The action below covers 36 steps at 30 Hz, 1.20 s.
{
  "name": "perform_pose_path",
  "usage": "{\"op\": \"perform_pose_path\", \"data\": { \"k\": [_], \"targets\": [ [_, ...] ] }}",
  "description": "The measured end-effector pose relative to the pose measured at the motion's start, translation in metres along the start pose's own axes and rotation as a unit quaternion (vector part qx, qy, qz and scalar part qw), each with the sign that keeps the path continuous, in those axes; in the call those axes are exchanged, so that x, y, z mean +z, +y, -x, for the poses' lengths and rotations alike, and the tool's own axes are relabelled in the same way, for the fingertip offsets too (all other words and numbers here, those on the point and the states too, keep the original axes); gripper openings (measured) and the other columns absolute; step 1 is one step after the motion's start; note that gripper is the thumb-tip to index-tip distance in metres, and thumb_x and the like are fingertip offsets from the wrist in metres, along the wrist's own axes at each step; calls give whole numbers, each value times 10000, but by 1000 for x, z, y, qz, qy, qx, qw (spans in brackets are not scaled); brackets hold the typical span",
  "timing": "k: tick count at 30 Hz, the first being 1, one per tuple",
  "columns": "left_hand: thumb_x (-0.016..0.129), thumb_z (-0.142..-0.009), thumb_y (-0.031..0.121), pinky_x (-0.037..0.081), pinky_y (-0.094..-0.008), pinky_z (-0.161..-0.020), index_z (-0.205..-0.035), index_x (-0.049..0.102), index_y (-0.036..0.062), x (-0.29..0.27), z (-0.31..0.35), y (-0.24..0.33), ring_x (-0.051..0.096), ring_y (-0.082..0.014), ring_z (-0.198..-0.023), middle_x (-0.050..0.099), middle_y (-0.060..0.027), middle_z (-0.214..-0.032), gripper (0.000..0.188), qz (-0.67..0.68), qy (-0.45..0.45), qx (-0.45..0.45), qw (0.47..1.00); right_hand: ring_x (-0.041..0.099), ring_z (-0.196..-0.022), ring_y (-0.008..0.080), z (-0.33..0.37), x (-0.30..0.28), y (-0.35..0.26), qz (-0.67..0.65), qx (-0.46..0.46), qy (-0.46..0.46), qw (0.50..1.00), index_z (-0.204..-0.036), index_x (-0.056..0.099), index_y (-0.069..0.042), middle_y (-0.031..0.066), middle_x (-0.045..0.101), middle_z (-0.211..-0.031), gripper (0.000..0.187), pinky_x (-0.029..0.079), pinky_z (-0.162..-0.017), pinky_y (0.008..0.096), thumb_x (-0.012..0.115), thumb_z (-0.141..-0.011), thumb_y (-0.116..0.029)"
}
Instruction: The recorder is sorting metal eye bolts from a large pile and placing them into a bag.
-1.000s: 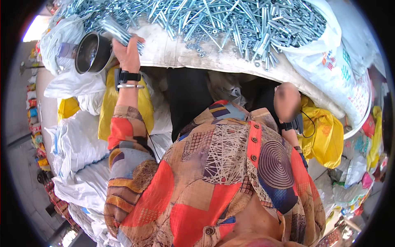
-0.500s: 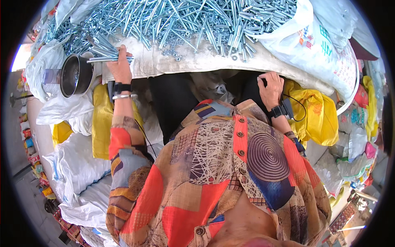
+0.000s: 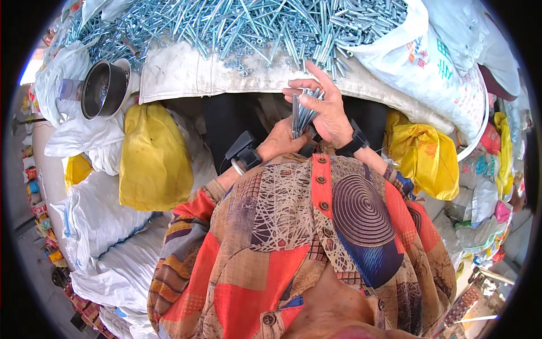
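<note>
In front of my lap, a bundle of long thin metal rods [image 3: 303, 117] is held upright and slightly fanned. My left hand [image 3: 280, 139] is closed around its lower end. My right hand [image 3: 332, 116] is at the upper end, thumb across the front and some fingers behind, index finger stretched out. Just beyond my hands, a large heap of shiny rods [image 3: 237, 25] covers the work surface. Short metal sleeves [image 3: 364, 22] lie on the heap's right side, and small nuts [image 3: 244, 63] are scattered along its near edge.
A dark round pot [image 3: 103, 90] stands at the left beside the whitish padded edge [image 3: 180, 73]. Yellow bags [image 3: 152, 161] hang left and right of my legs. A white printed plastic bag [image 3: 446, 73] lies at the right, and white sacks [image 3: 101, 220] are piled at the left.
My left hand has brought the rods from the heap's left edge to the middle, near my body. My right hand has moved inward and up from my right knee to the bundle.
</note>
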<state>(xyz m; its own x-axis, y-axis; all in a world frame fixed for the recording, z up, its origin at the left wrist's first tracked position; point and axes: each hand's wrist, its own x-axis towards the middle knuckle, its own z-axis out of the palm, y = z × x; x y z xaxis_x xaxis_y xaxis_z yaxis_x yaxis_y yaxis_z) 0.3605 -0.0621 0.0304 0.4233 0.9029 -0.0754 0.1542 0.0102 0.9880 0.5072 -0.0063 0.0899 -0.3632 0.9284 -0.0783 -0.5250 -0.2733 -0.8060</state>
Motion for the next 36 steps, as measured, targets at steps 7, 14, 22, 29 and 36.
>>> {"op": "perform_pose_path", "data": {
  "k": [7,14,22,29,36],
  "targets": [
    [755,-845,183,461,-258,-619,-909,621,49,-11,-3,30,572,-71,-694,596,28,-758,200,206,-157,-145,955,668,-1024,350,14,-7,2,-229,58,29,971,-1474,327,0,204,641,-1097,697,549,-916,459,688,-881,-53],
    [824,-784,220,490,-260,-722,-939,650,38,0,-3,33,597,-87,-783,650,3,-868,295,128,-156,-137,970,518,-511,161,14,-7,-8,-145,32,19,989,-930,587,-46,53,538,-701,101,426,-487,321,680,-920,-83],
    [807,-822,233,483,-239,-724,-1042,624,43,0,9,30,586,-76,-779,628,3,-837,344,274,-153,-105,944,662,-781,238,19,-4,-13,-33,42,-40,998,-1243,562,-37,123,641,-887,321,568,-701,350,627,-973,-199],
    [708,-924,295,436,-250,-540,-949,567,34,-22,10,38,534,-85,-582,563,-5,-685,297,219,-62,-117,967,656,-1027,249,-12,-41,-77,262,-99,6,960,-1415,396,39,163,649,-1143,537,507,-938,353,452,-1043,-344],
    [664,-945,371,407,-261,-506,-898,569,40,-43,-4,8,522,-97,-574,581,-31,-726,347,298,39,-150,942,577,-756,136,35,-37,-299,-174,-236,-141,946,-744,534,-93,14,591,-801,151,450,-808,374,619,-778,27]
  ]
}}
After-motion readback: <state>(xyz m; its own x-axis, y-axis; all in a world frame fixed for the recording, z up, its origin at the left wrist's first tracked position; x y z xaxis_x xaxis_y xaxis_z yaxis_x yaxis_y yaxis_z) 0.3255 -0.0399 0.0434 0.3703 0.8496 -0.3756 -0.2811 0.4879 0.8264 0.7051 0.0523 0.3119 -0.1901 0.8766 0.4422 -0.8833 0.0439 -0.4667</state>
